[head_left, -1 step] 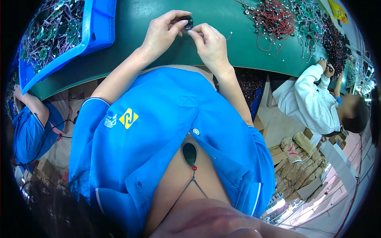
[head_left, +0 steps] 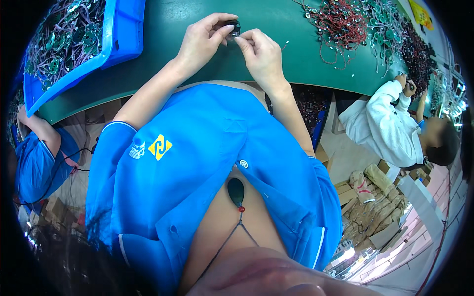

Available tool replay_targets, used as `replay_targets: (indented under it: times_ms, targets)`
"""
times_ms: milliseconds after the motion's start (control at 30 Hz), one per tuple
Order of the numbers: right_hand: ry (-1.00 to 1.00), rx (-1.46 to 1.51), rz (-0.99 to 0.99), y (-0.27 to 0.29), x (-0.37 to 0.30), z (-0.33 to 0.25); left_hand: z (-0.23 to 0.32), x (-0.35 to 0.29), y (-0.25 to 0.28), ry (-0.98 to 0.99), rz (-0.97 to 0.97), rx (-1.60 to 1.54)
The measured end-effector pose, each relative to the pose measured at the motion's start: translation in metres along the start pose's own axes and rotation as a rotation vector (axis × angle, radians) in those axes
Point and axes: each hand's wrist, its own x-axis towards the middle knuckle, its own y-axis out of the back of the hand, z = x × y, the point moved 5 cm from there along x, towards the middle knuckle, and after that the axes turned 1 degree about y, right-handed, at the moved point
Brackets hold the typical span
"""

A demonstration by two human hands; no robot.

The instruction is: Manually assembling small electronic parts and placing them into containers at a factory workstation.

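Observation:
Over the green table, my left hand [head_left: 201, 40] is closed on a small round black part [head_left: 233, 27], gripping it between thumb and fingers. Thumb and forefinger of my right hand [head_left: 261, 51] are pinched together at the part's lower right edge. Whatever sits between those right fingertips is too small and covered to name. A short thin wire end [head_left: 285, 45] shows on the table just beyond my right hand's knuckles. My two hands nearly meet at the part.
A blue bin [head_left: 123, 29] of green circuit boards with purplish wires stands at left. Heaps of red wires [head_left: 340, 24], green boards [head_left: 382, 29] and dark wired parts [head_left: 417, 54] lie at right on the green table [head_left: 168, 24]. Co-workers in white [head_left: 380, 121] and blue [head_left: 42, 153] flank me.

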Motion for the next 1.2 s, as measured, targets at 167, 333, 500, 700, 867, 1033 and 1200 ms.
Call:
replay_targets:
  times_ms: [167, 333, 500, 700, 867, 1033, 1200]
  targets:
    - [-0.243, 0.365, 0.014, 0.000, -0.001, 0.004, -0.001, -0.001, -0.001, 0.047, -0.023, -0.073]
    - [-0.270, 0.401, -0.007, -0.001, 0.000, 0.008, 0.004, -0.001, -0.006, 0.011, -0.059, -0.055]
    - [-0.283, 0.456, -0.010, -0.002, -0.003, 0.013, 0.000, -0.001, -0.009, -0.033, -0.064, -0.083]
    - [-0.285, 0.399, 0.006, -0.002, -0.005, 0.009, 0.000, -0.001, -0.009, 0.016, -0.117, -0.116]
    - [-0.177, 0.231, 0.032, 0.000, -0.005, -0.002, -0.003, -0.002, -0.009, 0.014, -0.096, -0.157]
    - [-0.015, 0.038, 0.114, -0.002, -0.005, -0.003, -0.005, -0.003, -0.010, 0.021, -0.069, -0.087]
    - [0.044, -0.045, 0.128, -0.004, -0.003, -0.006, -0.004, -0.004, -0.008, 0.009, -0.035, -0.065]
